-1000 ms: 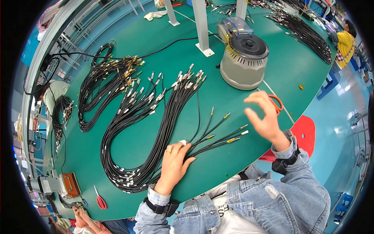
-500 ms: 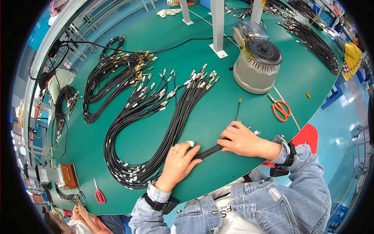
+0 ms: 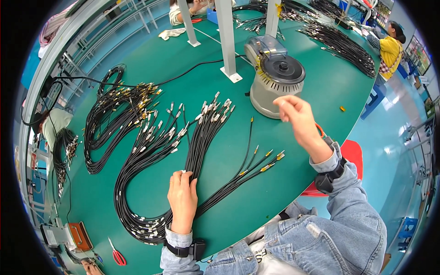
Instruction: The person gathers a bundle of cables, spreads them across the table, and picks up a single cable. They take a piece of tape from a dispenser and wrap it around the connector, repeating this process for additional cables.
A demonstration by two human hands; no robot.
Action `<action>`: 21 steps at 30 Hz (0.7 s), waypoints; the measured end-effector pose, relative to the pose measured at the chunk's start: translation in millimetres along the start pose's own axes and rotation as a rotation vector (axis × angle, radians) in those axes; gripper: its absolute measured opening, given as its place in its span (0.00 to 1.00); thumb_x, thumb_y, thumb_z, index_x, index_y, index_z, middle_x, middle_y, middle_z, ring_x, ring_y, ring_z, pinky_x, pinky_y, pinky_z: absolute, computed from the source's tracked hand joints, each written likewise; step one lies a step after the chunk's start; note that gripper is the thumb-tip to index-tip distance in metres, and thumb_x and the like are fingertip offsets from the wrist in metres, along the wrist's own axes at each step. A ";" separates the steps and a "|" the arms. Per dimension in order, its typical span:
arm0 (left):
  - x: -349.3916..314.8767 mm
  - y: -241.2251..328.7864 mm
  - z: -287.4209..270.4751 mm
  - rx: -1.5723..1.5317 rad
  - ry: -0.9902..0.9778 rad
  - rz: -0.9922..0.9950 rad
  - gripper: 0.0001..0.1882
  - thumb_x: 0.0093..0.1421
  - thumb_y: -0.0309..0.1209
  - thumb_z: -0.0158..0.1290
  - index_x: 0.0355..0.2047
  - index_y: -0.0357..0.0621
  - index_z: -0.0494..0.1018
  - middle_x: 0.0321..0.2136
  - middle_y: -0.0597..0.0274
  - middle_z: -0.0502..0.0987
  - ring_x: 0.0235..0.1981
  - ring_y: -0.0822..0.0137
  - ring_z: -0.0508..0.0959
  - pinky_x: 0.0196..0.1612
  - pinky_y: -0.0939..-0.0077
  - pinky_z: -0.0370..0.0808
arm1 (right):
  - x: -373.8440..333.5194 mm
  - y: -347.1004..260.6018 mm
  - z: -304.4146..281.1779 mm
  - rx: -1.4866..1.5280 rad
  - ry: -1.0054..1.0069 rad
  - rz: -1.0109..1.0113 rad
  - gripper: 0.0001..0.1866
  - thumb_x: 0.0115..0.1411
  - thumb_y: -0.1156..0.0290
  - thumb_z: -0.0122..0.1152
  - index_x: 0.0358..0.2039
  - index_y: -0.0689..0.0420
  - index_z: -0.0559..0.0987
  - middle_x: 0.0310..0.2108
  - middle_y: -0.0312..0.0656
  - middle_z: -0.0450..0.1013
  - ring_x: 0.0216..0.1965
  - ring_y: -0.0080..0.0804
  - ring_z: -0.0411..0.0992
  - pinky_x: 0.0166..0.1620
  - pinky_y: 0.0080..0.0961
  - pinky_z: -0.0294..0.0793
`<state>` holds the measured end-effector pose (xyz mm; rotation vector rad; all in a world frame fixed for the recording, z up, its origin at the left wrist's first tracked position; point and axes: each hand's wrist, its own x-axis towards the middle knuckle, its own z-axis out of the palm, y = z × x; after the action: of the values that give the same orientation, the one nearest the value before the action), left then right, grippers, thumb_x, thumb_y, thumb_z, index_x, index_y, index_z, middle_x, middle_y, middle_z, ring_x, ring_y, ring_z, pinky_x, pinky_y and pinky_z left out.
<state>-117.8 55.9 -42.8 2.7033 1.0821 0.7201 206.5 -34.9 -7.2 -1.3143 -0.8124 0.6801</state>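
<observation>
My left hand (image 3: 182, 199) lies over a thick bundle of black cables (image 3: 201, 151) with white tags at the ends, its fingers and thumb closed about the cables. A small white bit shows at its fingertips. Beside it, a thinner group of black cables (image 3: 220, 193) with yellow-marked ends fans out to the right. My right hand (image 3: 298, 121) is raised in front of a round grey tape dispenser (image 3: 275, 91) with a black disc on top. Its fingers are curled together; whatever may be between them is too small to make out.
Another cable bundle with yellow tags (image 3: 98, 123) lies at the left. Red-handled scissors (image 3: 118, 256) rest near the front left edge. Grey posts (image 3: 226, 41) stand behind the dispenser, more cables (image 3: 343, 48) lie at the far right, and a red stool (image 3: 353, 158) is beside the table.
My right hand has left the thinner cables and risen toward the dispenser. My left hand has shifted left onto the thick bundle. The thinner cables' ends are now uncovered, and the view has shifted.
</observation>
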 end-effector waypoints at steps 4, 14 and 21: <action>-3.3 -3.1 1.2 -0.065 0.040 -0.043 0.11 0.48 0.21 0.55 0.33 0.38 0.69 0.31 0.54 0.69 0.27 0.60 0.71 0.30 0.70 0.70 | 5.6 -13.4 -10.2 -0.204 0.155 -0.075 0.10 0.58 0.71 0.51 0.36 0.62 0.75 0.28 0.34 0.70 0.30 0.22 0.67 0.37 0.16 0.65; 3.4 16.8 -24.9 -0.751 -0.011 -0.386 0.12 0.54 0.18 0.49 0.40 0.37 0.65 0.23 0.64 0.71 0.17 0.80 0.65 0.19 0.87 0.62 | 61.1 -58.0 -19.2 -1.095 0.238 -0.685 0.13 0.55 0.70 0.55 0.39 0.61 0.75 0.37 0.43 0.72 0.42 0.38 0.65 0.46 0.30 0.64; 43.5 42.1 -50.6 -1.170 -0.107 -0.470 0.14 0.57 0.21 0.49 0.44 0.36 0.65 0.25 0.66 0.71 0.18 0.84 0.64 0.19 0.90 0.60 | 58.3 -53.8 -9.9 -1.069 0.105 -0.636 0.15 0.46 0.71 0.63 0.36 0.59 0.75 0.35 0.41 0.70 0.41 0.39 0.64 0.47 0.32 0.61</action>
<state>-89.0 52.5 30.7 1.4237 0.8120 0.7570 246.3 -0.3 52.9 -1.8402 -1.5063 -0.4192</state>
